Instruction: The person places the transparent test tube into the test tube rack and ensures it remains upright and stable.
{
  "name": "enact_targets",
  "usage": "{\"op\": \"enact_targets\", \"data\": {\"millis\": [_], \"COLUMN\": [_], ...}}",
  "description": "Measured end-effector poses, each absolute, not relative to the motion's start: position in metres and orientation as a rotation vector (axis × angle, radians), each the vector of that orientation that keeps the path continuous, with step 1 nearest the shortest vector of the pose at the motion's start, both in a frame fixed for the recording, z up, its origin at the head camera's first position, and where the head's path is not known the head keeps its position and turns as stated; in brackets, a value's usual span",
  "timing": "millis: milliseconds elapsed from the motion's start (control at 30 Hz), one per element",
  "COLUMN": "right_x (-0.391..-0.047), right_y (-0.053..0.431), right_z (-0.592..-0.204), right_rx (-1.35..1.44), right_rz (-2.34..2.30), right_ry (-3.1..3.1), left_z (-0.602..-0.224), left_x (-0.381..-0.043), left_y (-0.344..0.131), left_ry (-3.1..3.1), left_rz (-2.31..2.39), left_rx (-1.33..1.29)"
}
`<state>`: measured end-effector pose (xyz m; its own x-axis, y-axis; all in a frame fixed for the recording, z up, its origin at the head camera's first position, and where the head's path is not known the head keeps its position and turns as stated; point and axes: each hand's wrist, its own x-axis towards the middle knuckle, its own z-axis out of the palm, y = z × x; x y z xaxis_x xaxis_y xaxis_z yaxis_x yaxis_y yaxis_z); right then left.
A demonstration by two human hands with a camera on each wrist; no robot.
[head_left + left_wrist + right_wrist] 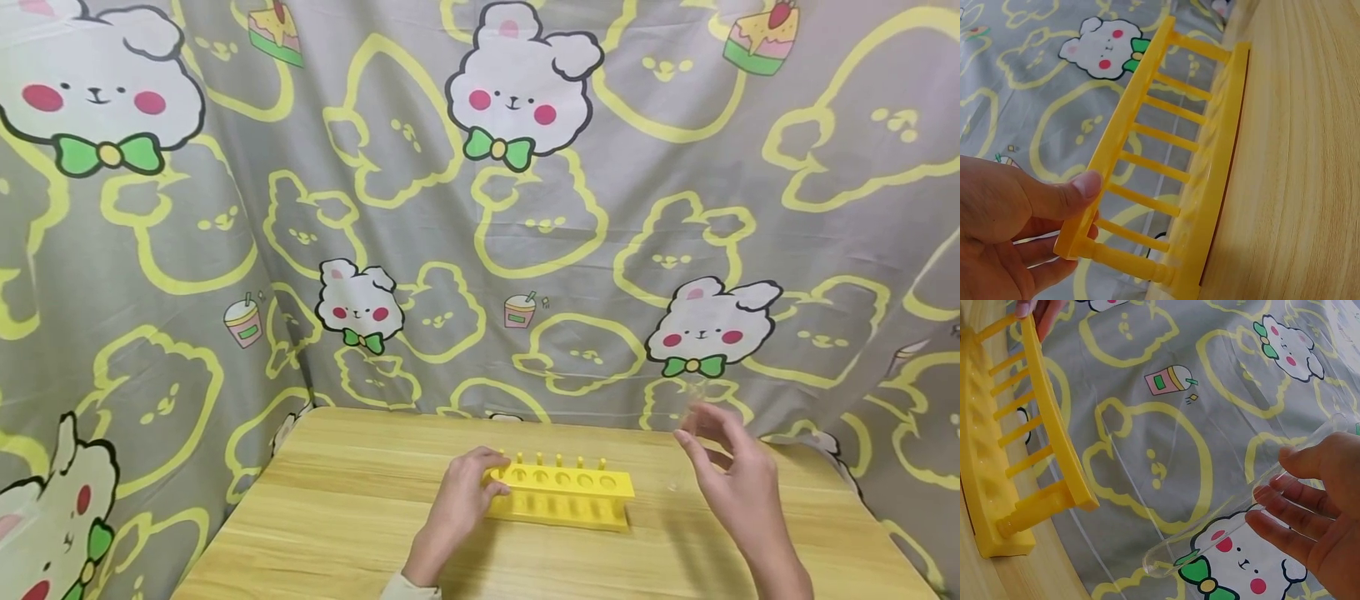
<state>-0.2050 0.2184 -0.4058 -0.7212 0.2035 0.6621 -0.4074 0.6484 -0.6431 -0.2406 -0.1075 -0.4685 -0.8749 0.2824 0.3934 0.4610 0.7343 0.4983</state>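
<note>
A yellow test tube rack [573,492] stands on the table, with a row of round holes in its upper shelf and a row of pegs behind them. My left hand [461,493] grips the left end of the upper shelf. In the left wrist view the thumb [1087,185] lies on one face of the shelf and the other fingers go behind it. To the right of the rack, my right hand [733,471] is raised and pinches a clear test tube [1200,537] between thumb and fingers. The tube slants, its rounded end pointing down toward the rack's side.
The wood-grain table [337,492] extends around the rack. Behind and at both sides hangs a grey cloth [420,250] with rabbit prints, meeting the table's back edge.
</note>
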Motion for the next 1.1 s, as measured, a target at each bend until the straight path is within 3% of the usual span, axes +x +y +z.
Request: {"op": "enact_targets", "data": {"millis": [1100], "right_x": [-0.209], "right_y": [0.196], "right_z": [-0.41], "right_rx": [0.283], "right_rz": [1.142], "right_ry": [-2.07], "left_z": [-0.475], "left_x": [-0.248], "left_y": [-0.114], "left_ry": [-2.612], "left_rz": [-0.958], "left_rx": [-0.683]}}
